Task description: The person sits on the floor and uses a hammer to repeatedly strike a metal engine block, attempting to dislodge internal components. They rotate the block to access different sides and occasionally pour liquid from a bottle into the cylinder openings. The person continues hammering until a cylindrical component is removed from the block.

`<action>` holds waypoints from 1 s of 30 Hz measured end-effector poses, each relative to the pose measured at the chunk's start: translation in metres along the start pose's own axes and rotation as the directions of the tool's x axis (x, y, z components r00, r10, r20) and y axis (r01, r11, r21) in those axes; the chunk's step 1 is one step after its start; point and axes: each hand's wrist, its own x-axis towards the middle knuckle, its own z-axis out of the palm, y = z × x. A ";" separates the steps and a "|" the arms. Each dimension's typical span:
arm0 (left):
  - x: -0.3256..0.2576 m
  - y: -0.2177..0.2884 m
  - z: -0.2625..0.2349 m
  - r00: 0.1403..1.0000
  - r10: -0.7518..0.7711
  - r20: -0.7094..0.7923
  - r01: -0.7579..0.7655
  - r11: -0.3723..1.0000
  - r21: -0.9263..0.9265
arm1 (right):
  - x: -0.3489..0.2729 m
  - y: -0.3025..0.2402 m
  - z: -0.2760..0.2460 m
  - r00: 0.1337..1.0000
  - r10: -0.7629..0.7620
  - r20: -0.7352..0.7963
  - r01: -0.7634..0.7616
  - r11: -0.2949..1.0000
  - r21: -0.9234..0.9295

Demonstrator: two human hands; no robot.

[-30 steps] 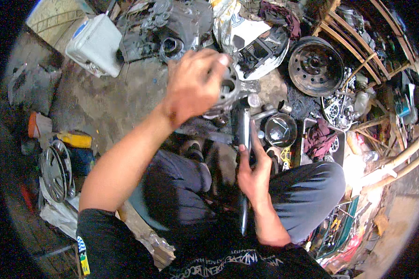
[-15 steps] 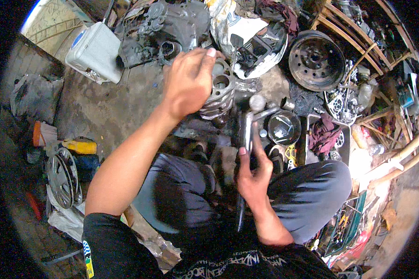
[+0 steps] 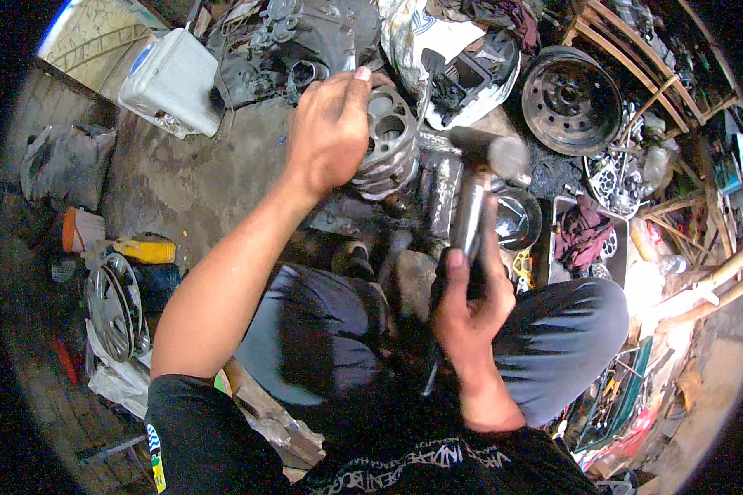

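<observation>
A hammer (image 3: 471, 210) with a shiny metal shaft is gripped in my right hand (image 3: 470, 309). Its head is smeared by motion and raised above the floor beside a round metal machine part (image 3: 388, 157). This grey part has several holes in its top face and ridged sides. Against its left side is my left hand (image 3: 330, 128), fingers curled and thumb pointing away from me. Whatever those fingers hold is hidden behind the hand. Just past the thumb lies a large greasy metal casing (image 3: 326, 33).
Right of the hammer are a round dark bowl (image 3: 516, 219), a tray (image 3: 612, 266) with a maroon cloth, and a steel wheel rim (image 3: 571, 99). A white sack (image 3: 446, 33) lies beyond. A grey box (image 3: 173, 82) and wheel covers (image 3: 111, 309) are at left.
My right hand has moved slightly right and away from me. The hammer head has swung right, and its shaft now tilts differently. My left hand stays beside the metal part.
</observation>
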 end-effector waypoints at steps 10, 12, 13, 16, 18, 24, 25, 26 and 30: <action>-0.003 -0.021 -0.012 0.985 -0.143 -0.095 0.150 0.986 0.078 | 0.009 0.016 0.009 1.000 -0.017 -0.018 0.016 0.998 -0.062; -0.003 -0.029 -0.015 0.976 -0.203 -0.081 0.209 0.975 0.073 | 0.013 0.005 0.004 0.992 -0.116 -0.048 0.112 0.990 -0.088; 0.000 -0.030 -0.015 0.980 -0.180 -0.084 0.187 0.978 0.087 | 0.013 0.003 0.002 0.982 -0.172 -0.081 0.164 0.982 -0.093; 0.004 -0.023 -0.013 0.973 -0.221 -0.065 0.224 0.973 0.048 | 0.010 0.020 0.016 0.998 -0.060 0.006 0.060 0.994 -0.096; 0.005 -0.012 -0.010 0.954 -0.292 -0.066 0.295 0.955 0.034 | 0.010 0.018 0.009 0.923 0.328 0.199 -0.318 0.945 -0.081; 0.009 -0.007 -0.006 0.994 -0.108 0.025 0.107 0.993 0.043 | 0.021 0.022 0.002 0.998 0.003 0.057 0.003 0.993 -0.116; 0.012 -0.005 -0.005 0.994 -0.102 0.037 0.101 0.994 0.035 | 0.022 0.021 0.002 0.999 -0.025 0.045 0.029 0.993 -0.112; 0.014 -0.004 -0.003 0.994 -0.096 0.049 0.095 0.995 0.028 | 0.020 0.021 0.003 0.998 0.008 0.056 -0.004 0.997 -0.075; 0.019 -0.004 0.003 0.998 0.017 0.055 -0.019 0.999 0.040 | 0.012 0.031 0.007 0.989 0.096 0.112 -0.093 0.995 -0.028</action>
